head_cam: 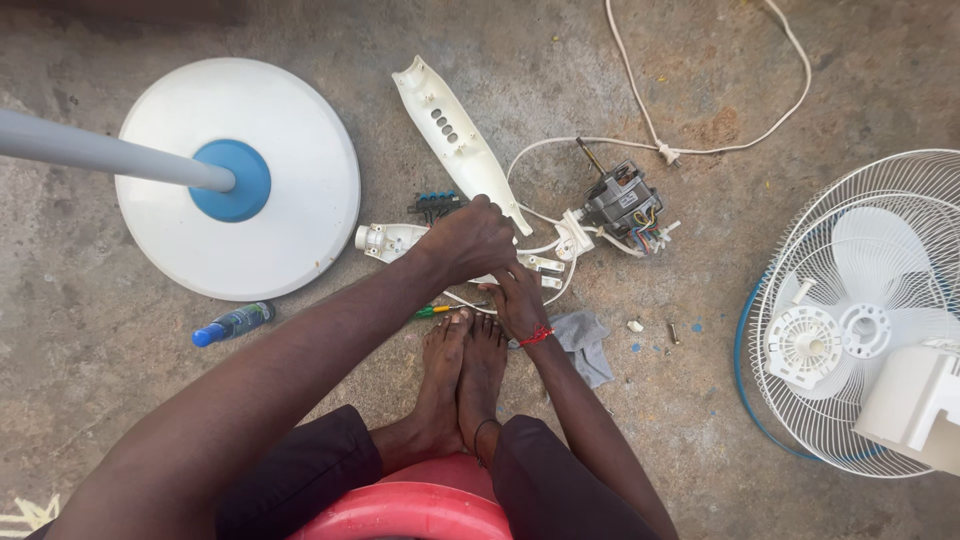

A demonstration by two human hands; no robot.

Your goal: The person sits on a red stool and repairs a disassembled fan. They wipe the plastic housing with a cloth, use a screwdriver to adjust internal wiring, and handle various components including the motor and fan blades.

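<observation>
Down on the concrete floor [150,400], the left hand [468,240] presses over a white plastic housing [390,240], fingers curled on top of it. The right hand [520,300], with a red band at the wrist, sits just below, touching the white wires [545,250] that run to the bare fan motor [622,205]. A long white cover [455,135] lies above the hands. The round fan base [290,180] sits at left, a small blue-capped bottle [232,323] below it, the fan grille [860,310] at right, a grey cloth [585,340] beside the bare feet [462,375].
</observation>
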